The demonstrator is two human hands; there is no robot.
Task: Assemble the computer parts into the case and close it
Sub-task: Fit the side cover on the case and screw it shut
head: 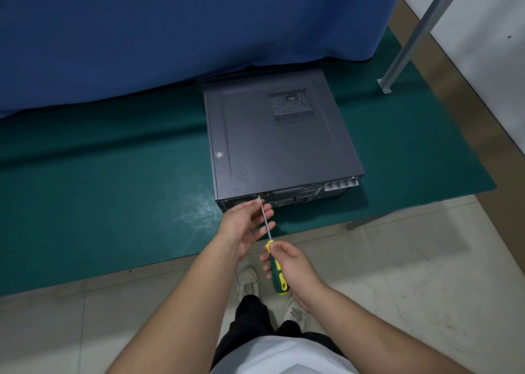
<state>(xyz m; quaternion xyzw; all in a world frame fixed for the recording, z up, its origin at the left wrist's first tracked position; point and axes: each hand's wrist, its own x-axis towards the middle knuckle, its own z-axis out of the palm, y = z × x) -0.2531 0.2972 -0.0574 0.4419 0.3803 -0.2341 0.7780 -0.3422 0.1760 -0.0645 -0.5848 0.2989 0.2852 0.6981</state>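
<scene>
The computer case (281, 138), at the frame's centre on the green mat (113, 189), already has its cover on, so probably only fastening remains. The right hand (289, 265) grips the screwdriver (274, 263); the left hand (244, 226) pinches its tip at the case's rear edge. A blue curtain (170, 33) hangs behind; nothing blocks access.

One head-worn, wide-angle view looks forward and steeply down from standing height over the person's own forearms, trousers and shoes. It faces the green mat (113, 180) on the table edge, with a blue curtain (170, 33) behind. The computer case (272, 141) sits mid-frame, at arm's reach; floor tiles fill the bottom.
</scene>
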